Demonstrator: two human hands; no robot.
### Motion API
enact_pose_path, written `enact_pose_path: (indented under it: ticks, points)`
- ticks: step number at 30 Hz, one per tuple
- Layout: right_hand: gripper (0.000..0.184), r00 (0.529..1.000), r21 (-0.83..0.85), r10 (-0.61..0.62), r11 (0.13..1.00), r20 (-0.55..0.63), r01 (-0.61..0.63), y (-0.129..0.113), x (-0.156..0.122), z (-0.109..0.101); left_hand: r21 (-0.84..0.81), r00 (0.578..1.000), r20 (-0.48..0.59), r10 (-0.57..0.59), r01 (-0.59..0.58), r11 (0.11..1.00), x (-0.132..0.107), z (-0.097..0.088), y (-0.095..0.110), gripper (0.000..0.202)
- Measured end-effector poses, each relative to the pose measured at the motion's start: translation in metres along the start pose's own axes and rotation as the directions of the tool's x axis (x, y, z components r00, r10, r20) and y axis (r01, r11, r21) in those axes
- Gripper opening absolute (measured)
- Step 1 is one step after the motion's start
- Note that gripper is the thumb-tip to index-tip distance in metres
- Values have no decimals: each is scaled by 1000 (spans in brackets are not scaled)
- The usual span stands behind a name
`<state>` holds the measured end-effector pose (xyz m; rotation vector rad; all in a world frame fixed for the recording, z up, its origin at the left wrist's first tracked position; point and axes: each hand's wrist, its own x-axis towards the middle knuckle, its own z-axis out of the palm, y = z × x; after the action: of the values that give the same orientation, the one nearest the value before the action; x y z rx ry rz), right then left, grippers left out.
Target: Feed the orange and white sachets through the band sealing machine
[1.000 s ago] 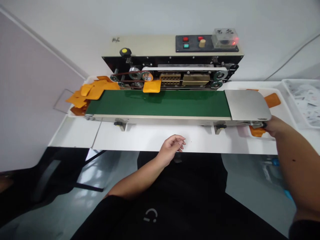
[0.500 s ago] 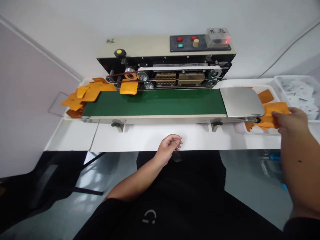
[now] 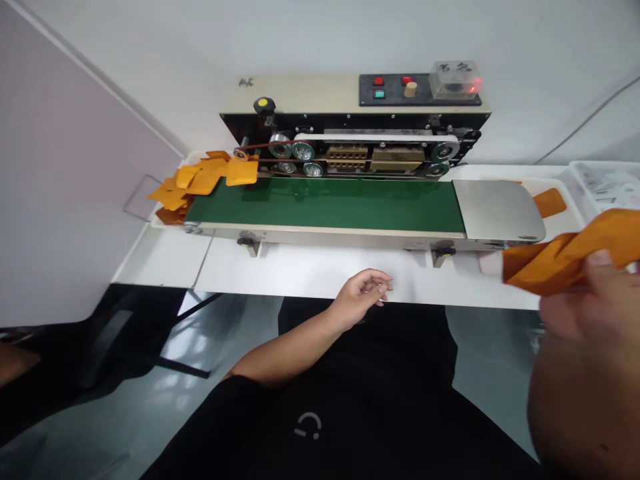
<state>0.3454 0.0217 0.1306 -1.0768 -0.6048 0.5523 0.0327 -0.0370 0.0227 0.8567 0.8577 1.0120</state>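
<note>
My right hand (image 3: 583, 313) is close to the camera and shut on a floppy orange pouch (image 3: 565, 253), which it holds up over the right end of the white table. My left hand (image 3: 360, 297) rests at the table's front edge with its fingers loosely curled, touching nothing but the table. A green conveyor belt (image 3: 325, 203) runs below a band sealing machine (image 3: 350, 113). At the belt's left end, one orange pouch (image 3: 241, 171) reaches the pile of orange pouches (image 3: 195, 183).
A steel feed plate (image 3: 497, 210) covers the belt's right end. Behind it, a white tray holds an orange pouch (image 3: 549, 202). A white bin of printed packets (image 3: 605, 179) stands at the far right. A black chair (image 3: 105, 340) stands at the lower left.
My right hand has lifted the orange pouch from the tray area up toward the camera. The pouch on the belt has travelled left to the pile. My left hand stays nearly still.
</note>
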Motion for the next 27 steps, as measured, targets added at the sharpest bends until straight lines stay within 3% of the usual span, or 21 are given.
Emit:
enact_pose_path:
  ticks: [1,5,10,21,27]
  points:
    - [36,993,-3,-28,1000,113,28,-2,-24,4,3,999,34,4,-4,1000,0,2,1,47]
    - [46,975,-32,108,994,194,-104,3,-92,15,35,983,181,33,-40,999,-2,7,6,58]
    - [37,910,-99,281,960,304,-264,19,-129,21,64,952,304,39,-62,996,-5,9,8,75]
    - [39,811,-153,409,912,418,-382,39,-152,24,189,956,291,38,-97,977,-17,2,17,79]
    - [39,770,-169,460,886,443,-432,51,-164,31,195,996,85,16,-33,980,-18,6,16,70]
